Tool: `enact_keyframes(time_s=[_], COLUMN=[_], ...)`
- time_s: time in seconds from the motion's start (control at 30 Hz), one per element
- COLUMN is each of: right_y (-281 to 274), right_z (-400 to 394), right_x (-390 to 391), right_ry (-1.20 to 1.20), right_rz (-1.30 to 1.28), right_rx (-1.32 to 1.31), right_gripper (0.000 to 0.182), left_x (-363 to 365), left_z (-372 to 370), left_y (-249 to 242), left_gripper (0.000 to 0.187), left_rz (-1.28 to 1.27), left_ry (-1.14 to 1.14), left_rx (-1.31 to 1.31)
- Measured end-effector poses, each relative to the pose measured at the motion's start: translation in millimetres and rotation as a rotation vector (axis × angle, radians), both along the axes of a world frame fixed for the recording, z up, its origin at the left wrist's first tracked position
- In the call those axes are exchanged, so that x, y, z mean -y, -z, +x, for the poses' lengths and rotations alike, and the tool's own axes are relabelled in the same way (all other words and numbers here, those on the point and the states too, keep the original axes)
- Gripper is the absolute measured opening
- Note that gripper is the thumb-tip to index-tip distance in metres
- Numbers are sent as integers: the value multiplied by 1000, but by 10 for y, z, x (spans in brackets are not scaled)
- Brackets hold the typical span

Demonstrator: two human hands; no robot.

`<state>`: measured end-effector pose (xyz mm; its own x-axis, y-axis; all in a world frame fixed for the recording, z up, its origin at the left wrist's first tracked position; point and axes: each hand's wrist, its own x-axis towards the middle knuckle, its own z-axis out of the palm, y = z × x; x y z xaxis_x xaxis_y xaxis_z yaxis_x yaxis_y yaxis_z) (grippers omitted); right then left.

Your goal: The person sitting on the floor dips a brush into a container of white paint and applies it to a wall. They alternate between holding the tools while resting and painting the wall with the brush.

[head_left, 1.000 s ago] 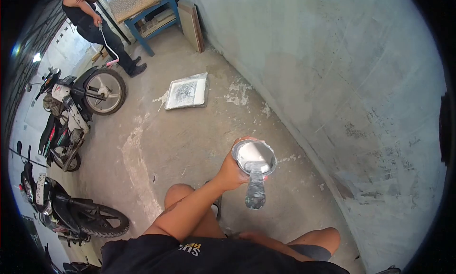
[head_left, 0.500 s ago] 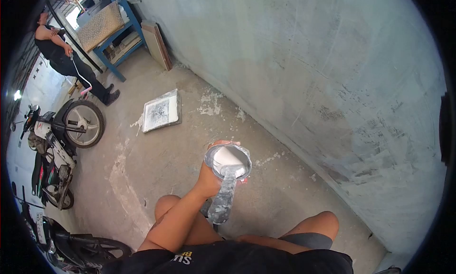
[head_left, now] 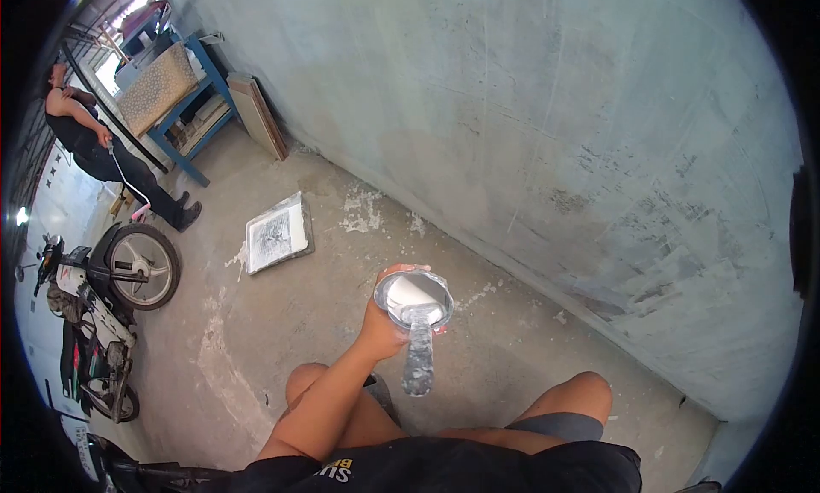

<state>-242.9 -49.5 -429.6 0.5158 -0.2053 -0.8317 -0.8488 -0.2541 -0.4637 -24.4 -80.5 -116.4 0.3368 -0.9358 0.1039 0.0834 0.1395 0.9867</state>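
Left hand had its fingers wrapped snugly round a can of white stuff, near middle, smeared scraper leaning out. Tray sat farther left. Couldn't see the right hand.

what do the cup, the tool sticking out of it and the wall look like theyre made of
Cup: plastic or thin metal, dull grey; its smeared rim leaves it open.
Tool: perhaps plastic or wood where it sticks out, but its mottled, grey-and-white crusted surface hides which.
Wall: probably cement plaster, matte, judging by patchy grey tones and scrape marks.
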Motion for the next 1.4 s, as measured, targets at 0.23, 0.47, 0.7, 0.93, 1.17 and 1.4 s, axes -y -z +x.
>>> enact_keyframes(time_s=[0.23,0.47,0.7,0.93,1.17,1.4], right_y=[-1,19,57,85,34,-5], right_z=[119,-177,-511,-524,-702,-555], right_x=[16,-380,-779,-1097,-1053,-826], right_ry=[-6,50,2,-142,-203,-244], right_rz=[3,78,158,229,211,170], right_rx=[27,0,-19,45,64,99], right_gripper=[46,45,43,42,41,40], left_x=[-27,-25,-18,-75,-111,-89], left_z=[75,54,-51,-238,-402,-452], left_y=[-27,-38,23,-51,-36,-29], left_gripper=[101,102,106,100,102,104], left_rz=[-191,-139,-74,-109,-152,-145], left_ry=[49,30,23,34,59,87], left_rx=[235,282,167,347,259,58])
